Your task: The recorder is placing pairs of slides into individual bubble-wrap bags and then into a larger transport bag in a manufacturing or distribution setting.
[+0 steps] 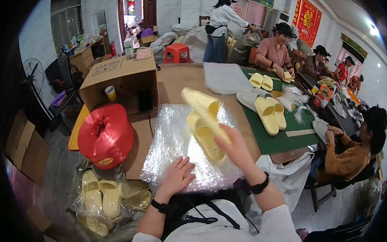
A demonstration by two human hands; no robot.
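My right hand (235, 147) grips a pale yellow slipper (199, 103) near its heel end, holding it tilted with the toe toward the far left. Beneath it, a matching slipper (211, 148) rests on a stack of clear plastic bags (160, 141), partly hidden by the held one. My left hand (178, 175) lies flat on the near edge of the bags, fingers spread, holding nothing.
Left of the bags sit a red twine roll (104, 137) and an open cardboard box (115, 79). A sack of bagged yellow slippers (111, 196) stands below. On the right, a green mat (262, 138) bears more slippers (270, 114); a seated co-worker (348, 158) is beside it.
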